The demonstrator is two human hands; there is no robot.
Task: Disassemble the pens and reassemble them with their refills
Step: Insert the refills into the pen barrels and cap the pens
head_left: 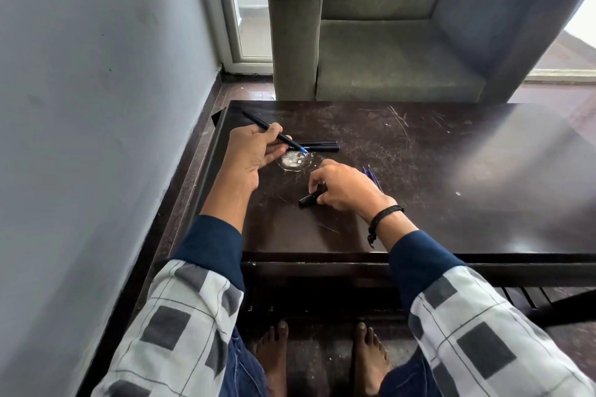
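Pen gripped in left hand near table corner, right hand pinching cap, right side bare

Scratched glossy dark wood table; matt black plastic pen; cloth armchair.

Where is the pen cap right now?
The black cap is on the dark table, under the fingers of the right hand, near the front edge. The white round mark lies just beyond it.
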